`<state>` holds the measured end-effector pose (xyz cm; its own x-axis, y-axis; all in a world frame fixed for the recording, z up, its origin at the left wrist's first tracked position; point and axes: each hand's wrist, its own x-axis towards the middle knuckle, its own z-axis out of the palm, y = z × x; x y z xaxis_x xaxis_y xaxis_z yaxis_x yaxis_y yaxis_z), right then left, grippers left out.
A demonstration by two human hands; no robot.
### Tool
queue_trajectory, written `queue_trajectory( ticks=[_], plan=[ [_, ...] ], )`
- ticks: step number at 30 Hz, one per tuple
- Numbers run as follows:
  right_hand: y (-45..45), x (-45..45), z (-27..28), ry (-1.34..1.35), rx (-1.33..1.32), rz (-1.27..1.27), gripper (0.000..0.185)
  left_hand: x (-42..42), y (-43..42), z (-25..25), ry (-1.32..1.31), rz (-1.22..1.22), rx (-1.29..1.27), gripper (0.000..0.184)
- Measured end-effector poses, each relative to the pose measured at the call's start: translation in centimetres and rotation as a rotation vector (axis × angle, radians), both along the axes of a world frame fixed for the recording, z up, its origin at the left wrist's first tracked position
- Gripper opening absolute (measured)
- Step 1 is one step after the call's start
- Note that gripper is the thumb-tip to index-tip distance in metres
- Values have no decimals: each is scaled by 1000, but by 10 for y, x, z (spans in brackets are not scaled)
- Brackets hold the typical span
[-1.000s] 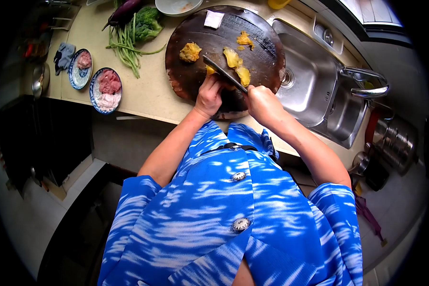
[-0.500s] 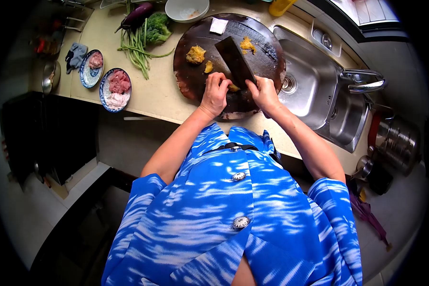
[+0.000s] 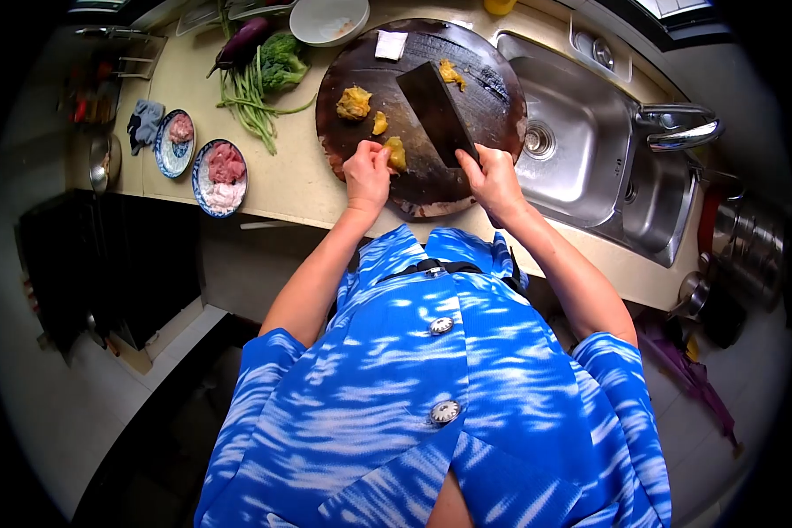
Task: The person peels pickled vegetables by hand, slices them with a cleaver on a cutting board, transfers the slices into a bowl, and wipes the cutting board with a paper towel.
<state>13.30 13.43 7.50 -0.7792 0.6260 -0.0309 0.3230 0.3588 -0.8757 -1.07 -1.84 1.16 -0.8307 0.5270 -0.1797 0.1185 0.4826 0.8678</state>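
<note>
My right hand (image 3: pixel 495 180) is wrapped round the handle of a broad dark cleaver (image 3: pixel 436 113), its blade slanting up and left over the round dark chopping board (image 3: pixel 343 66). At the board's near left, my left hand (image 3: pixel 367 178) pinches a yellow-green piece (image 3: pixel 397 154) between thumb and fingers. Just above that hand lies a small yellow piece (image 3: pixel 379 123), with a larger yellow-brown lump (image 3: pixel 355 103) beyond it. Yellow shreds (image 3: pixel 451 74) rest past the blade. A folded white cloth (image 3: pixel 391 45) sits near the far edge.
A steel double sink (image 3: pixel 572 141) with a tap (image 3: pixel 678 126) adjoins the board on the right. To the left are green beans (image 3: pixel 251 110), broccoli (image 3: pixel 282 62), an eggplant (image 3: pixel 239 44), a white bowl (image 3: pixel 328 21) and two plates of raw meat (image 3: pixel 225 165) (image 3: pixel 180 130).
The cleaver has turned from a narrow edge-on view to showing its broad side. My left hand has moved left, away from the blade, with a yellow-green piece. Other pieces beneath the blade are no longer visible.
</note>
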Motion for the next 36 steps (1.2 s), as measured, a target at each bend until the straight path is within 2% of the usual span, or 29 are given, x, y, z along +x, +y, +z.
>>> queue_trajectory(
  ticks=[6,8,9,11,15,17,24,26,29,36],
  plan=[
    [-5,5,3,-141,-67,37,21,-11,-8,7,-152,-12,-24,20],
    [-8,6,1,-161,-81,62,22,-14,-10,14,79,-112,-148,14],
    [-9,7,1,-183,-78,70,22,-16,-12,12,80,-111,-154,14],
    [-11,7,-2,-203,-78,81,22,-19,-16,6,445,-176,-143,10],
    [-14,9,-6,-217,-71,76,23,-12,-9,21,403,-107,-66,10],
    [-15,9,-7,-221,-66,76,23,-12,-8,19,290,-114,-6,8],
    [-15,9,-9,-234,-38,67,24,-20,-12,2,281,-127,-47,5],
    [-13,8,-9,-247,-43,59,24,-23,-15,-8,151,-110,-7,7],
    [-12,8,-9,-269,-25,51,24,-25,-17,-11,114,-108,13,9],
    [-13,6,-5,-293,-35,55,24,-24,-11,-1,175,-121,-22,7]
  ],
)
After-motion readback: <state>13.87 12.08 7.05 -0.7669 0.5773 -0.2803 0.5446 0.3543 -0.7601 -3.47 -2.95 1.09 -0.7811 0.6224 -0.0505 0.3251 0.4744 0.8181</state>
